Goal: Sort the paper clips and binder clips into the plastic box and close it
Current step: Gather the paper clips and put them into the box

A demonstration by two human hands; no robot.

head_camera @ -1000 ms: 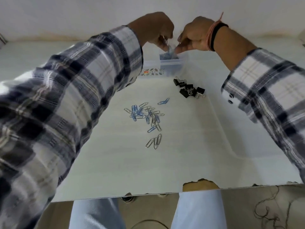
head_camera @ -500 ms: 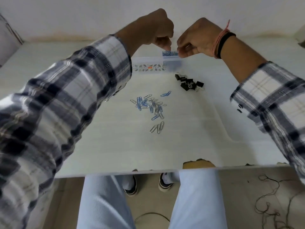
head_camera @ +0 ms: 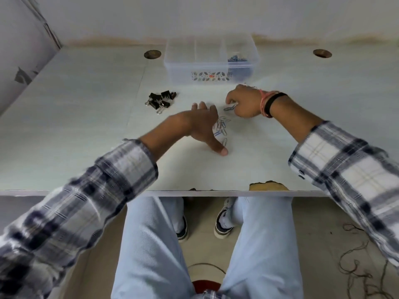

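Left hand (head_camera: 200,124) lies spread, fingers straight, over loose paper clips (head_camera: 222,126) on the table (head_camera: 86,137). Right hand (head_camera: 244,103) pinches 1 blue clip (head_camera: 229,108). Binder clips (head_camera: 160,101) sit left. Plastic box (head_camera: 210,61) stands open behind, blue clips in its right compartment.

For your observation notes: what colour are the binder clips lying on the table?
The binder clips are black with silver wire handles, seen in the head view.

The pale worktop (head_camera: 64,130) has two round holes (head_camera: 152,54) near its far edge, and a chipped spot (head_camera: 268,186) on its near edge. Below the worktop, light blue trousers (head_camera: 151,244) and two shoes (head_camera: 222,223) stand on the floor. Right of the shoes lies tangled thread (head_camera: 362,275).
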